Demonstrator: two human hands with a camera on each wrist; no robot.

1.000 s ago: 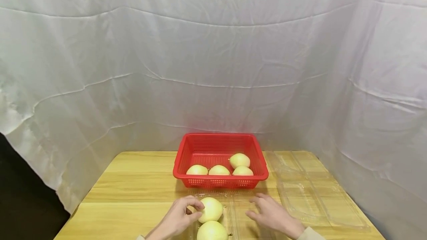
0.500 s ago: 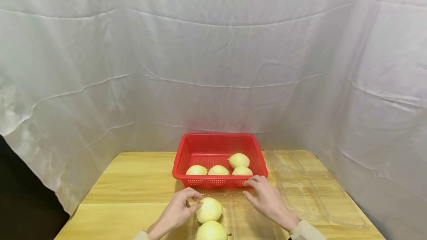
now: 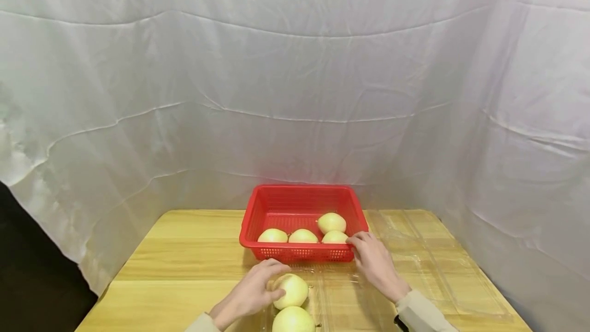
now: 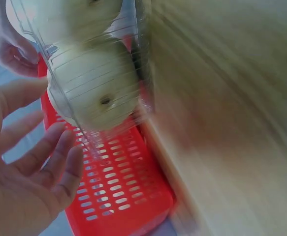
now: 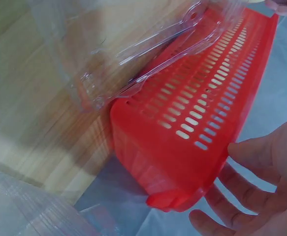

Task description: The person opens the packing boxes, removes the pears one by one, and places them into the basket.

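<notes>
Two yellow-green pears, the farther one [image 3: 295,291] and the nearer one [image 3: 293,319], lie in a clear plastic box [image 3: 324,298] at the front of the table. My left hand [image 3: 252,288] is beside the farther pear, fingers loosely bent and spread; in the left wrist view they are just outside the box wall. A red basket [image 3: 304,254] stands behind the box with several pears [image 3: 302,236] inside. My right hand [image 3: 378,265] is at the basket's front right corner. In the right wrist view its thumb [image 5: 251,152] is right at the rim, the loosely bent fingers beyond it.
Clear plastic packaging [image 3: 442,270] lies flat over the right side of the wooden table [image 3: 184,260]. A pale grey curtain [image 3: 295,91] hangs behind and along both sides. A dark area shows at the far left.
My right hand has moved forward from beside the box to the basket's corner. My left hand has shifted slightly forward and right, its thumb and fingers spreading over the farther pear's side.
</notes>
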